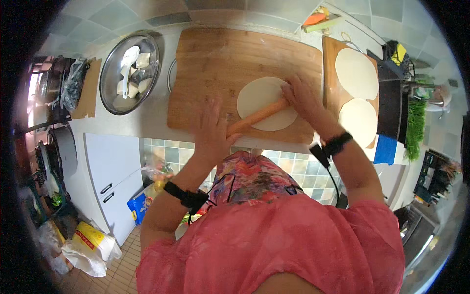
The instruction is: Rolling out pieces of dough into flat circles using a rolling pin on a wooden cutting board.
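Note:
A thin round sheet of dough [257,99] lies on the large wooden board [220,51], toward its right front. Slanting across the dough is a wooden rolling pin [260,115]. My right hand [301,97] grips its far right end, over the dough's right edge. At the near left end, my left hand [212,128] holds the pin between palm and thumb, its blurred fingers stretched forward over bare board. Both hands hide the pin's ends. Two more round dough sheets, an upper one [357,73] and a lower one [358,121], lie on a smaller wooden board [330,70] to the right.
A steel bowl [110,84] at the left holds several dough pieces and a white spoon [126,81]. Beyond the small board are a dark cooktop [391,106], a blue cloth [384,149] and green stalks [415,128]. A tiled wall rises behind; a white bag [90,253] stands on the floor.

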`<state>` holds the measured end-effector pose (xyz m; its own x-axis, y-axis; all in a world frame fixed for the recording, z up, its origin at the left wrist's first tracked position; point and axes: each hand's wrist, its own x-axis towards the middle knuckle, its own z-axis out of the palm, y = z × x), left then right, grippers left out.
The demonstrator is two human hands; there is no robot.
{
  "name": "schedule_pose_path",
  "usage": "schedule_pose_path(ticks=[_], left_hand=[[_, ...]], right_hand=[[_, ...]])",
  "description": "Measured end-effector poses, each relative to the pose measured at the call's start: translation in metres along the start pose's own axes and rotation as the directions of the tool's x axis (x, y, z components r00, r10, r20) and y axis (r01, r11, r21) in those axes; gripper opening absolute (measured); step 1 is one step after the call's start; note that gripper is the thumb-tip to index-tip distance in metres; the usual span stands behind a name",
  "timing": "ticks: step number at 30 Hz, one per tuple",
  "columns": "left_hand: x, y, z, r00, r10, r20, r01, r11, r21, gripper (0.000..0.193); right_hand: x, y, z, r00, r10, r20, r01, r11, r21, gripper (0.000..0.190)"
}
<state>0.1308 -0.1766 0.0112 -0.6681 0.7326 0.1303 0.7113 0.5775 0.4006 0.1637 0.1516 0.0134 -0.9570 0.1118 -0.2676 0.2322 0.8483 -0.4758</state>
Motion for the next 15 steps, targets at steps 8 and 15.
schedule_pose_path(ticks=[8, 15], left_hand=[[0.008, -0.058, 0.031, 0.989, -0.004, -0.149, 0.016, 0.997, 0.080, 0.066], [0.061, -0.086, -0.005, 0.998, -0.039, -0.040, 0.047, 0.975, 0.217, 0.059]], right_hand=[[0.045, -0.020, 0.022, 0.867, -0.359, -0.345, 0.210, 0.892, -0.400, 0.062], [0.147, -0.036, 0.006, 0.834, -0.396, -0.383, 0.302, 0.910, -0.284, 0.049]])
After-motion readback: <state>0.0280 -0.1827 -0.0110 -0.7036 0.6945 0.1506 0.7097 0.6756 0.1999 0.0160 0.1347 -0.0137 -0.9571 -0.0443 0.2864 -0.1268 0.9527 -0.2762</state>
